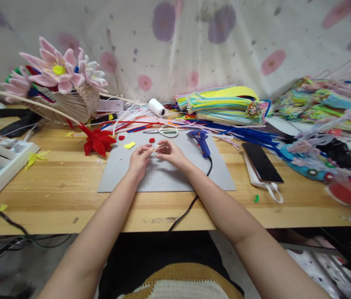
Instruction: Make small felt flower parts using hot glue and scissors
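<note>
Head view: left hand (138,161), fingers (147,151) pinching a pale sliver (154,146), nearly meeting right hand (173,153), curled, grip unclear, over grey mat (119,176).

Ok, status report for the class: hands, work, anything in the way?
Left hand and right hand close together over grey mat. Small pale piece between them, grip unclear. Scissors beyond, glue gun to the right; neither between hands.

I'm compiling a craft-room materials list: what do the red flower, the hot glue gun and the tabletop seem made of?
Red flower: probably chenille stems; matte, soft-looking, fuzzy petals.
Hot glue gun: likely moulded plastic; smooth-looking blue body.
Tabletop: wood or wood-effect board; smooth, pale finish with visible grain.
</note>
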A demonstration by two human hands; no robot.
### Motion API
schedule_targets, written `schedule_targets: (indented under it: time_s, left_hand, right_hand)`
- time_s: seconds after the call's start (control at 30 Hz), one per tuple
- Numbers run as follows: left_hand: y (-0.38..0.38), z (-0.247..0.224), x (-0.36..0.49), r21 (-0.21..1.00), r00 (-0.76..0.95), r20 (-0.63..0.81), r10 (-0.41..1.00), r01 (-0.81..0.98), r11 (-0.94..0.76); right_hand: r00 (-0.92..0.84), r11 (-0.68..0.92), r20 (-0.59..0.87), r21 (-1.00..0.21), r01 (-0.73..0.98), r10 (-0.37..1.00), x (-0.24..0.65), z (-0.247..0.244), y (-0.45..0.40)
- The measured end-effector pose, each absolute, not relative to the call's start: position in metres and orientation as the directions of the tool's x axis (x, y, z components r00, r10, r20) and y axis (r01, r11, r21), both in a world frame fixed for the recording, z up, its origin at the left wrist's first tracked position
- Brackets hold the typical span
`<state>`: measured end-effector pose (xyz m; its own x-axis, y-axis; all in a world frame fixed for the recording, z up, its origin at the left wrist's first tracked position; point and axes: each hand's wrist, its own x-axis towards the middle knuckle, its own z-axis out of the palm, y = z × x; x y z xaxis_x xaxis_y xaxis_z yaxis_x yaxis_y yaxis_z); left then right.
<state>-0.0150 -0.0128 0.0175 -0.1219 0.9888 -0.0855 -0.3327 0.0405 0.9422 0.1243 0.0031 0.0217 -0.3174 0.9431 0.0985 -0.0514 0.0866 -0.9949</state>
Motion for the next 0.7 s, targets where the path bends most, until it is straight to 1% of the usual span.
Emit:
schedule_targets:
  time_s: [0.1, 0.2, 0.3, 0.47, 0.57, 0.7]
  left_hand:
    - [-0.014, 0.017, -0.013, 0.952, -0.105, -0.066, 0.992, -0.306, 0.031]
    - [-0.017, 0.019, -0.01, 0.969, -0.098, -0.049, 0.994, -0.247, 0.024]
    - [-0.018, 0.02, -0.008, 0.979, -0.106, -0.049, 0.993, -0.202, 0.027]
    - [-0.017, 0.019, -0.008, 0.979, -0.079, -0.066, 0.995, -0.198, 0.049]
    - [-0.017, 0.019, -0.007, 0.984, -0.059, -0.066, 0.996, -0.169, 0.055]
    - [-0.016, 0.018, -0.007, 0.988, -0.108, -0.044, 0.993, -0.153, 0.027]
  right_hand:
    - [-0.29, 0.096, 0.129, -0.988, -0.125, 0.948, 0.113, 0.011, 0.006]
    - [-0.26, 0.11, 0.142, -0.985, -0.132, 0.955, 0.115, 0.008, 0.005]
    - [-0.23, 0.131, 0.15, -0.987, -0.095, 0.961, 0.116, 0.007, 0.005]
    - [-0.16, 0.143, 0.147, -0.989, -0.031, 0.976, 0.118, 0.006, 0.006]
    - [-0.158, 0.139, 0.142, -0.99, -0.035, 0.977, 0.119, 0.005, 0.007]
    - [-0.187, 0.155, 0.155, -0.988, -0.011, 0.97, 0.119, 0.004, 0.007]
